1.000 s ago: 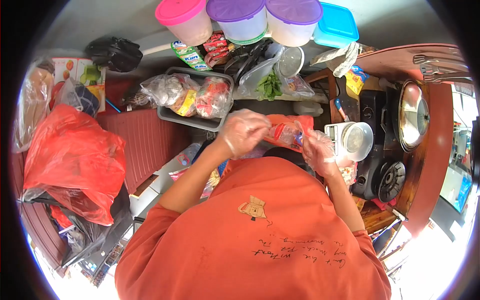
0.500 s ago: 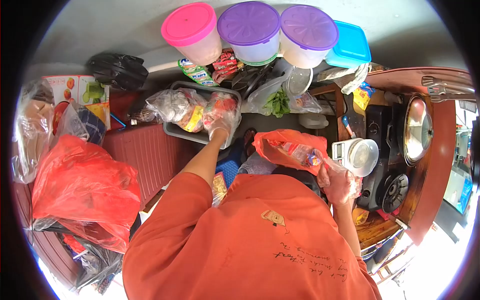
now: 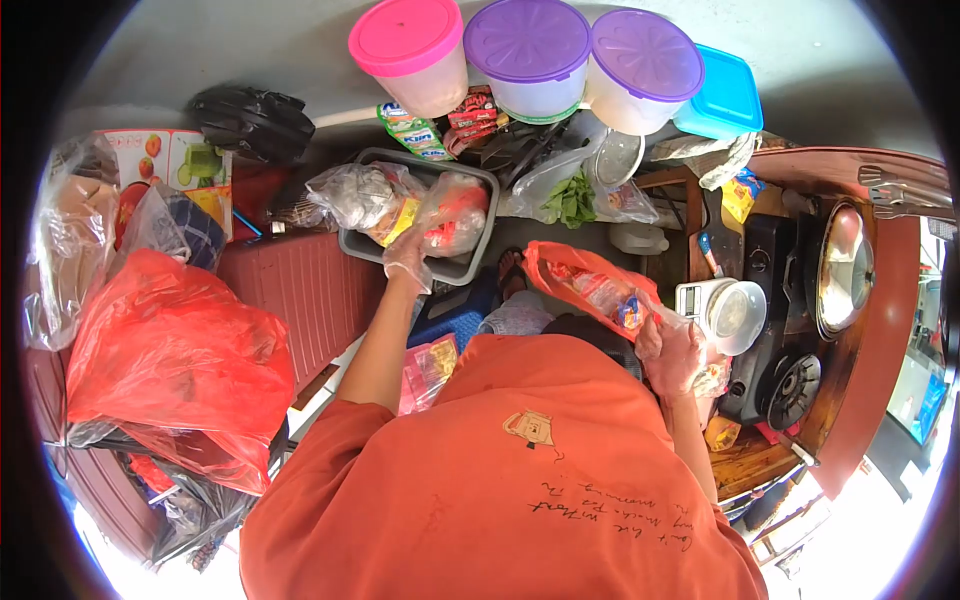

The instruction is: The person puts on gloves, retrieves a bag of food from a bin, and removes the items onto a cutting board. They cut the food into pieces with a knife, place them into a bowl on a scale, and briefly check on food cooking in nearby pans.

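My left hand (image 3: pixel 407 262), in a clear plastic glove, reaches over the near rim of a grey tub (image 3: pixel 490 235). Its fingers stretch out beside a yellow-labelled packet (image 3: pixel 400 220); their tips are partly hidden. A clear bag with red and white contents (image 3: pixel 456 215) lies in the tub, right of that hand. Another clear bag with whitish contents (image 3: pixel 360 195) is on the left. My right hand (image 3: pixel 672 357) is closed on the edge of a red plastic bag (image 3: pixel 545 262), whose mouth gapes around several packets (image 3: pixel 612 298).
At right, a kitchen scale (image 3: pixel 690 300) carries a clear bowl (image 3: pixel 738 315), beside a black stove (image 3: pixel 765 270) and a metal lid (image 3: pixel 845 270). Lidded tubs (image 3: pixel 530 45) line the back. Left stands a large red bag (image 3: pixel 180 370). Green leaves (image 3: pixel 572 198) lie in a bag.
My left hand has drawn left and back, off the clear bag with red and white contents, toward the yellow-labelled packet. My right hand keeps its hold on the red bag.
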`<state>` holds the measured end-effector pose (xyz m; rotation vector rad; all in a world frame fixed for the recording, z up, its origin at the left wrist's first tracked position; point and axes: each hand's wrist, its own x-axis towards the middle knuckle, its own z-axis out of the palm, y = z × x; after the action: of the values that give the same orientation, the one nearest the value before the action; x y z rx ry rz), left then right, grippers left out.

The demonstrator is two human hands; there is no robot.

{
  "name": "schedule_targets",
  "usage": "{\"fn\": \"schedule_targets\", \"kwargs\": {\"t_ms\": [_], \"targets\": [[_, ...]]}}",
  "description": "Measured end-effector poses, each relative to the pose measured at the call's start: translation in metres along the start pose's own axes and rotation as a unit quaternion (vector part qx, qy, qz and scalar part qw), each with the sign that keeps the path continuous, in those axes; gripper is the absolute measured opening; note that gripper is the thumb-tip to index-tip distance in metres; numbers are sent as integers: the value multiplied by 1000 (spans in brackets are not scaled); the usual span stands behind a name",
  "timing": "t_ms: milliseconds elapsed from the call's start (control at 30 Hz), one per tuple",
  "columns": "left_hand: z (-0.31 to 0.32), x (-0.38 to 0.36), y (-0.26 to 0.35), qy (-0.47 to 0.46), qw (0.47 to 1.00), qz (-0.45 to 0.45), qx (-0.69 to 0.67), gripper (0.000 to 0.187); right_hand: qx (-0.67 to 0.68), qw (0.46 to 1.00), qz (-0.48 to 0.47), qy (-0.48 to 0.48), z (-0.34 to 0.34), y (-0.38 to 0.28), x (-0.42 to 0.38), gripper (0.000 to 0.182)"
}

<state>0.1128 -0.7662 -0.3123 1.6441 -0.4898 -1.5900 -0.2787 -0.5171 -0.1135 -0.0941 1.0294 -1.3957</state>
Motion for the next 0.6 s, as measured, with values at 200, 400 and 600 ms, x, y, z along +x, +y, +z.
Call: {"fn": "schedule_targets", "kwargs": {"t_ms": [200, 400, 600], "targets": [[4, -52, 6, 58, 998, -12, -29, 39, -41, 999, 11, 24, 26, -6, 3, 60], [-14, -82, -20, 125, 987, -25, 100, 35, -36, 999, 13, 14, 24, -1, 4, 58], [2, -88, 12, 201, 670, 275, 660, 33, -33, 999, 29, -9, 21, 4, 0, 64]]}}
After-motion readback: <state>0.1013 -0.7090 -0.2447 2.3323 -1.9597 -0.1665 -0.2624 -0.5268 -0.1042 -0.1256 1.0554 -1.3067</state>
